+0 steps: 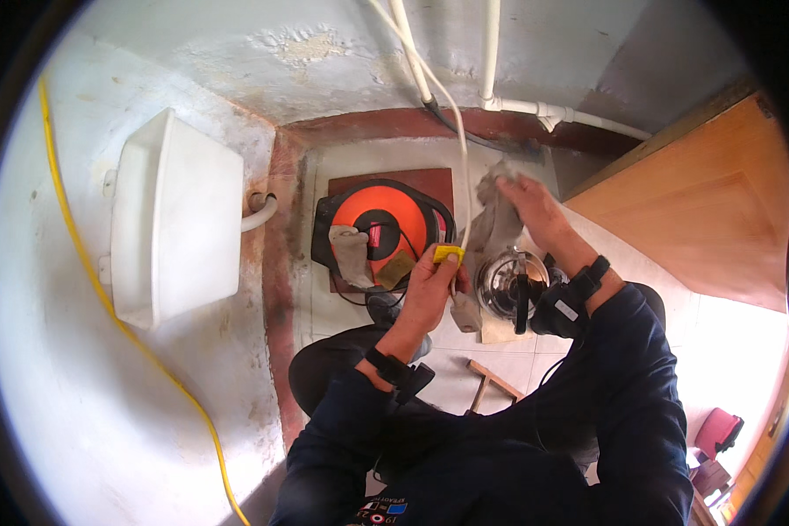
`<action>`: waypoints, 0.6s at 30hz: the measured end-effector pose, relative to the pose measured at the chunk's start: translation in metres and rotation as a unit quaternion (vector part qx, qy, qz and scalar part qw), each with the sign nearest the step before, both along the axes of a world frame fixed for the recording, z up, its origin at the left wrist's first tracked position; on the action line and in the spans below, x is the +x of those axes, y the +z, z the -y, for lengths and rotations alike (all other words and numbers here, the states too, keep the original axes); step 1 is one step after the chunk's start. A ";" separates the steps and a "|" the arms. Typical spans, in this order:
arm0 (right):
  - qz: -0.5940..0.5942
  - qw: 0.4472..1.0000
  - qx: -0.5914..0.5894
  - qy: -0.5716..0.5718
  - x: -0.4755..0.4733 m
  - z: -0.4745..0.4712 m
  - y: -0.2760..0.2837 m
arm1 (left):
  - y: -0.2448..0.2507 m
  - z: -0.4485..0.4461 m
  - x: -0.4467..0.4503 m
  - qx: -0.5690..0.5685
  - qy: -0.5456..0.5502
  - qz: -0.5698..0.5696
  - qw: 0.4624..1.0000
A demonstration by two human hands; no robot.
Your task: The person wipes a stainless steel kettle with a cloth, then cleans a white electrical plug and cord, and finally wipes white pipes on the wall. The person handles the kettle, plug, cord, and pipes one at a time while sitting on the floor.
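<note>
My left hand (430,289) is closed on a white cable (463,164), with a small yellow piece (448,254) between thumb and fingers. A power socket block (465,313) hangs on the cable just below that hand. Up and to the right, my right hand (532,200) grips a grey cloth (498,214), slightly blurred. Below the cloth stands a shiny metal kettle (511,283) with a black handle. To the left, an orange and black round appliance (384,204) sits on a dark red board (434,181); a grey cloth (352,253) and a brown sponge pad (396,268) lie on it.
A white cistern (197,217) hangs on the left wall, beside a yellow hose (72,223). White pipes (493,59) run along the wall ahead. A wooden door (703,204) stands at the right. Between my legs is a small wooden frame (490,381) on the floor.
</note>
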State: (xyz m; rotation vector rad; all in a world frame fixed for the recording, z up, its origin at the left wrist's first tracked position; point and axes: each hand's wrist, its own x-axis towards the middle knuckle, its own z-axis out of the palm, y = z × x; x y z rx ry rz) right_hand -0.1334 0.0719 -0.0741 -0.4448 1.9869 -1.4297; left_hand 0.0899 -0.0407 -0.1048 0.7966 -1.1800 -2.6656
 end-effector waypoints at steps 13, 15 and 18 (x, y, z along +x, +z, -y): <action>-0.186 0.942 -0.130 0.245 0.066 0.009 0.023 | 0.020 0.000 -0.007 -0.036 0.088 0.023 0.995; -0.191 0.948 -0.111 0.230 0.065 0.012 0.015 | 0.020 0.006 -0.002 0.007 0.010 -0.002 1.000; -0.271 0.946 -0.101 0.147 0.044 0.023 0.005 | 0.028 0.005 0.003 0.065 -0.055 0.008 0.996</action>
